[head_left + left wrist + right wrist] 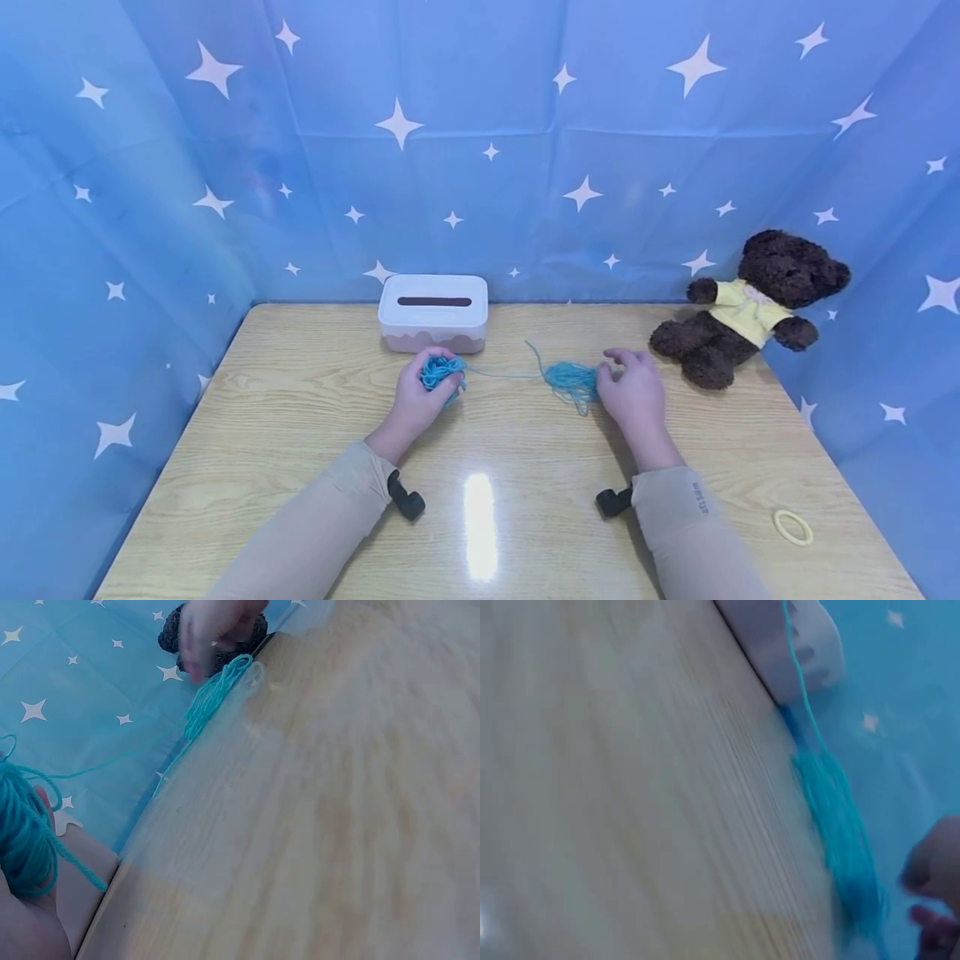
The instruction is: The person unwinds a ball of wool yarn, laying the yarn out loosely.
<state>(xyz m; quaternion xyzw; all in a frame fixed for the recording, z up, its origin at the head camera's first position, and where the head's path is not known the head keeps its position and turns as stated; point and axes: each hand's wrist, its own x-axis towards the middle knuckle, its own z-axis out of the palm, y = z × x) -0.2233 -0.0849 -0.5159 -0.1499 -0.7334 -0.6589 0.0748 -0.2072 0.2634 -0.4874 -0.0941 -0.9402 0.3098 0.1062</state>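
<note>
A wound bundle of turquoise yarn is in my left hand, fingers and thumb curled round it. The left wrist view shows its loops bulging from that hand, with one end hanging free. A thin strand runs across to a looser skein of the same yarn, which lies on the table. Just right of that skein is my right hand, its fingers loosely bent. In the right wrist view a small gap separates the blurred right hand from the skein.
A white-lidded tissue box stands at the table's back edge, behind my left hand. To the right, a dark brown teddy bear in a yellow shirt sits near the back corner. A pale yellow ring lies at the front right. Blue star-patterned cloth hangs behind.
</note>
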